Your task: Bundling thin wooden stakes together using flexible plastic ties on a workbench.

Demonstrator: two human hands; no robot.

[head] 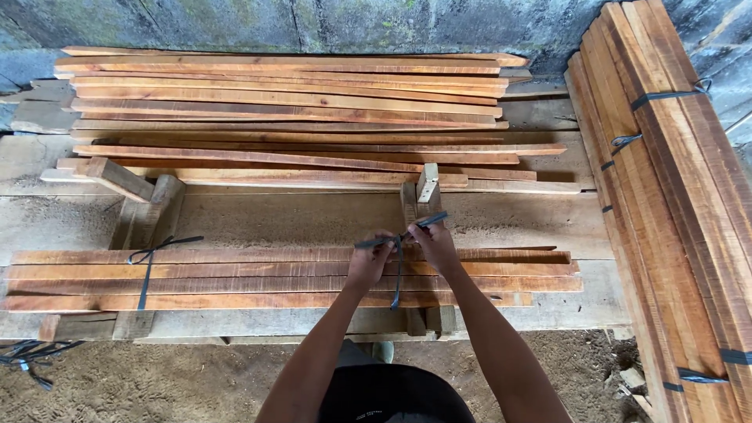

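Observation:
A flat bundle of long reddish wooden slats lies across the front of a rough plank bench. A black strap wraps the bundle near its right end. My left hand pinches one end of that strap on top of the slats. My right hand holds the other end, which sticks up and to the right. A second black strap, tied, binds the bundle's left end.
A loose pile of slats fills the back of the bench. Strapped slat bundles lean along the right. Two wooden blocks and an upright peg stand mid-bench. Spare black straps lie on the dirt floor, lower left.

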